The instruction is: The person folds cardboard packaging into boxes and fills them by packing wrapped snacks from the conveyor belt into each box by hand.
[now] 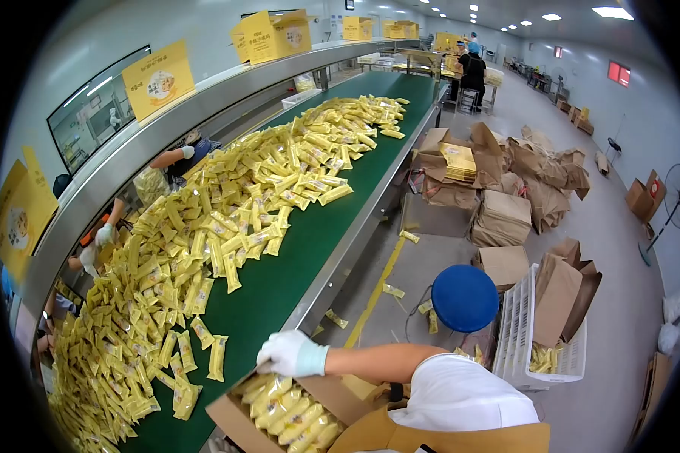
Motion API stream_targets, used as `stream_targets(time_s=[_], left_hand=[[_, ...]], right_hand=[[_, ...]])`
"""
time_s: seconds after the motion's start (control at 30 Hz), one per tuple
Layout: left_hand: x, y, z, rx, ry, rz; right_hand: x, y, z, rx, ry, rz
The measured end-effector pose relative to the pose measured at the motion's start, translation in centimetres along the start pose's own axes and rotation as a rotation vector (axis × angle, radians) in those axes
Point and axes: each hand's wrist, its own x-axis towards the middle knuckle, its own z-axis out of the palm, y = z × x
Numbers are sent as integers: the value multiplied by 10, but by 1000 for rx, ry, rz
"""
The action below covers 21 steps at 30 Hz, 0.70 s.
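Note:
My right hand [291, 353], in a white glove, is closed over the upper edge of an open brown cardboard box [238, 419]. The fingertips are partly hidden behind that edge. Inside the box lie several yellow wrapped snack packets [291, 411], set side by side. The box is at the near edge of a green conveyor belt [279, 287], tilted in the view. On the belt, just left of the box, spreads a large heap of the same yellow packets [204, 219]. My left hand is not in view.
A blue round stool [465, 298] and a white plastic crate [517, 332] stand to the right. Brown paper sacks [540, 177] and an open carton [461, 162] lie farther back. Co-workers' gloved hands [104, 235] reach in across the belt. Loose packets [393, 291] lie on the floor.

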Motion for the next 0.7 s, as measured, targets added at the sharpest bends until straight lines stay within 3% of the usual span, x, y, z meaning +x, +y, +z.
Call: stream_targets(time_s=[0.1, 0.17, 0.2, 0.23, 0.27, 0.33, 0.4, 0.47, 0.53, 0.6, 0.7], left_hand=[[-6, -19, -7, -69, -69, -205], [-14, -30, 9, -119, -169, -386], [-13, -28, 25, -203, -242, -599], [-13, -34, 36, -166, -332, -605], [-13, -37, 56, -250, -315, -615], [0, -28, 79, -410, -393, -587], [5, -38, 104, -375, -285, -333], [13, -29, 111, -385, -178, -273], [19, -23, 108, -411, -105, -252], [30, -17, 99, -428, -66, -220], [62, -11, 81, -415, -75, -138]], right_hand=[[16, 6, -32, -134, 44, 311], [26, 37, -28, -246, 120, 371], [34, 44, -32, -274, -35, 480], [41, 50, -39, -265, -111, 541], [43, 67, -31, -279, -67, 445], [48, 65, -33, -310, -150, 332], [51, 62, -31, -317, -165, 351], [50, 62, -35, -304, -191, 360], [41, 72, -28, -292, -79, 207], [35, 64, -39, -62, -22, 117], [39, 33, -71, 327, 21, 149]])
